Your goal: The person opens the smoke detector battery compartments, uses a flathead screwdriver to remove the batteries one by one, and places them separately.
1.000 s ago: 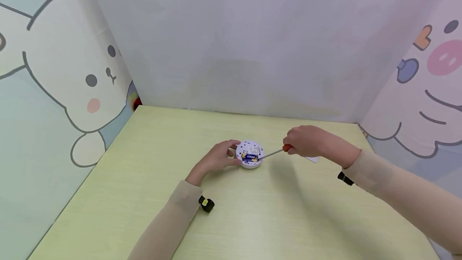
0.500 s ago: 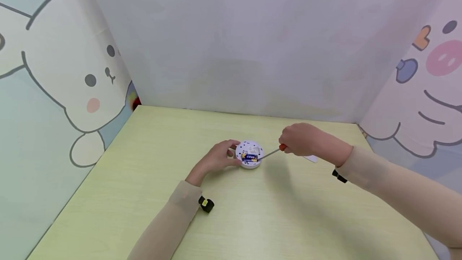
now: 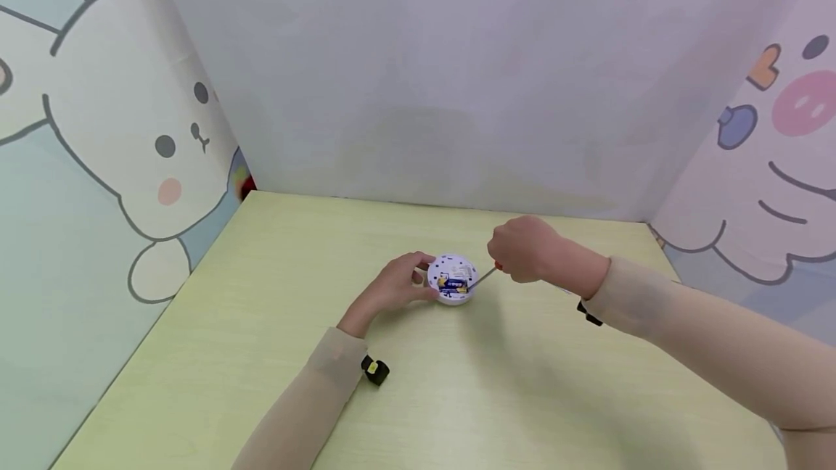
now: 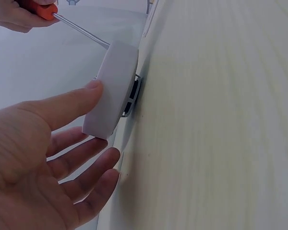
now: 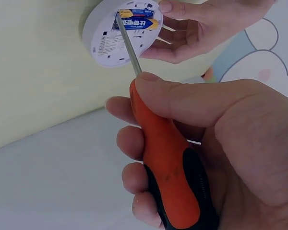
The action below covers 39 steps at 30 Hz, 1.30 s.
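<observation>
My left hand [image 3: 394,283] pinches the rim of a round white device [image 3: 451,267], which looks like a smoke alarm, between thumb and fingers. In the left wrist view the device [image 4: 113,91] stands edge-on, with a dark slotted part under it. Two blue-and-yellow batteries [image 5: 137,24] lie in its upturned face. My right hand [image 3: 527,249] grips the orange-and-black handle of a screwdriver [image 5: 165,158], thumb along the neck. The metal shaft [image 5: 129,48] slants to the device, its tip at one end of the batteries. How deep the tip sits is hard to tell.
The device stands on a pale yellow-green table [image 3: 418,397]. A grey-white curtain [image 3: 418,93] rises behind the far edge, and cartoon-printed sheets [image 3: 130,129] flank both sides. My right forearm almost wholly covers a thin white piece on the table.
My right hand has moved left and slightly farther away, so the screwdriver shaft stands steeper. Its tip stays at the batteries. The left hand and the device have barely moved.
</observation>
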### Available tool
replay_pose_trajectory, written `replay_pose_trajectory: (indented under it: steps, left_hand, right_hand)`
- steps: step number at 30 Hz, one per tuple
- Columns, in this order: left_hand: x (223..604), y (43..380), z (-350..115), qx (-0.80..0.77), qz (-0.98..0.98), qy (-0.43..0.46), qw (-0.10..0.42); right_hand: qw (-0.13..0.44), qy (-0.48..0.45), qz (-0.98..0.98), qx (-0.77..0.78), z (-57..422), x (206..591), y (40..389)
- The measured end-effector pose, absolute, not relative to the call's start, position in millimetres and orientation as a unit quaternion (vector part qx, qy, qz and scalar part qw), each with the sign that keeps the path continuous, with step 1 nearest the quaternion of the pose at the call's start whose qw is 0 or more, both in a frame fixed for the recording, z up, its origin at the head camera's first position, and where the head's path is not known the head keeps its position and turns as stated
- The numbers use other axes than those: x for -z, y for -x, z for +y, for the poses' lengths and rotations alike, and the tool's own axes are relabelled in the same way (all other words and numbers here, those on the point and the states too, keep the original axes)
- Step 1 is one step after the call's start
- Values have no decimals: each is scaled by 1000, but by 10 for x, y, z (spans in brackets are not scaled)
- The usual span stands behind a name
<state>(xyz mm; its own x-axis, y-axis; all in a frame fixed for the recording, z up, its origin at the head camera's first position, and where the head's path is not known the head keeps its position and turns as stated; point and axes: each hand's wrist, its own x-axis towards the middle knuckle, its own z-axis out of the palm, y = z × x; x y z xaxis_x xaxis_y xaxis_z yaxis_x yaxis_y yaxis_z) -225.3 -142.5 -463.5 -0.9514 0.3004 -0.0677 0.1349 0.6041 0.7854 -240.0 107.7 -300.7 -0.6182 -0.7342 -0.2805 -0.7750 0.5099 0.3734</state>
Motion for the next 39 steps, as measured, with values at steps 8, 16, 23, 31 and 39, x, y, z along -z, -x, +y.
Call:
replay_pose_trajectory:
  steps: [8, 16, 23, 31, 39]
  left_hand:
    - [4632, 2257, -1405, -426, 892, -121, 90]
    - [4668, 2266, -1429, -429, 892, -119, 85]
    - [4667, 2274, -1426, -440, 886, -121, 89]
    - [4664, 2280, -1404, -433, 889, -122, 82]
    - [4669, 2275, -1398, -431, 891, -113, 81]
  right_hand:
    - [60, 438, 871, -215, 1196, 3056, 2431]
    - [79, 440, 877, -177, 1334, 3135, 2520]
    - [96, 447, 881, -126, 1519, 3221, 2591]
    - [103, 453, 885, -38, 1776, 3436, 2677]
    - [109, 455, 883, 41, 1995, 3722, 2741]
